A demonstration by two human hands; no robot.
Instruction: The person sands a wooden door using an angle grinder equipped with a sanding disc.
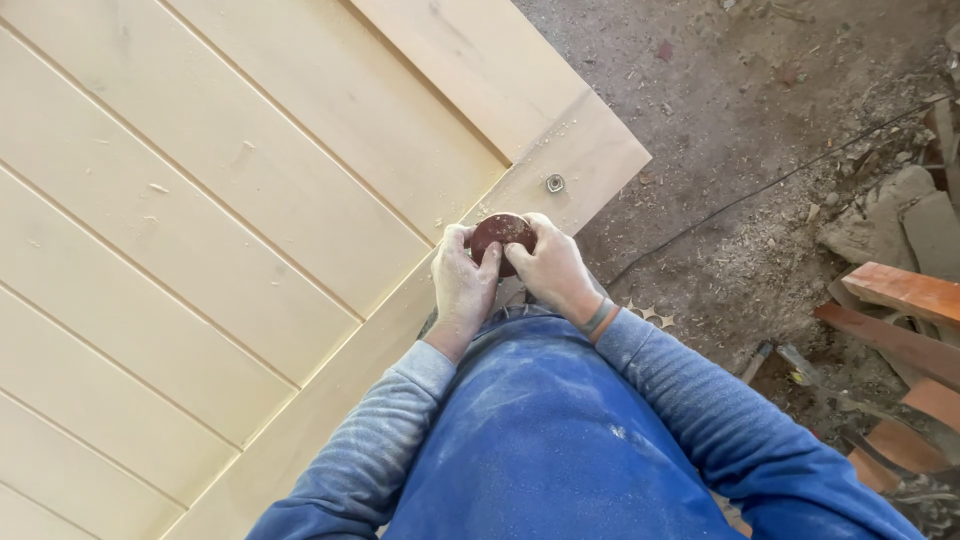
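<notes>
Both hands pinch a round reddish-brown sanding disc [502, 235], left hand [462, 280] gripping its left edge, right hand [552, 268] its right edge; just above the grip a metal nut [555, 183] on pale grooved wooden panel [200, 200], dusty floor [740, 150] to the right

Dusty blue sleeves [690, 390] with grey ribbed cuffs.
</notes>
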